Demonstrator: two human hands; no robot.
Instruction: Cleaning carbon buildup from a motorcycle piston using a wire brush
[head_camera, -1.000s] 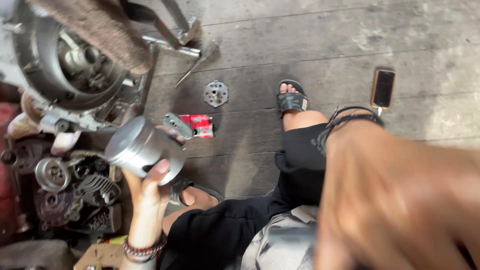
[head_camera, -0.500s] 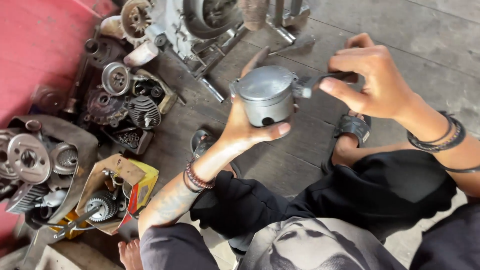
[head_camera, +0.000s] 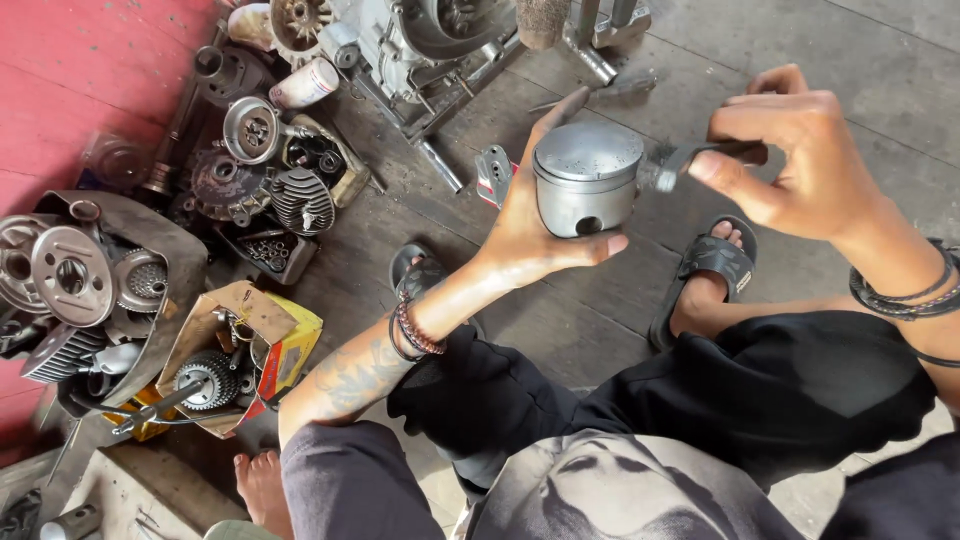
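I see the piston (head_camera: 586, 180) at upper centre, crown up, axis approx vertical, pin hole facing cam. My left hand (head_camera: 530, 225) cups it; right hand (head_camera: 800, 165) pinches a dark pin (head_camera: 700, 158) w/ tip at its side. Tip blurred; engine (head_camera: 420, 30) cut off at top.

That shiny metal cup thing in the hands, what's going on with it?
It is a grey metal piston, an engine part. A person sitting on the floor holds it up in the left hand. The right hand pinches a dark metal pin with its end against the piston's side. Engine parts lie on the floor to the left, among them a finned cylinder and a gear in a cardboard box.
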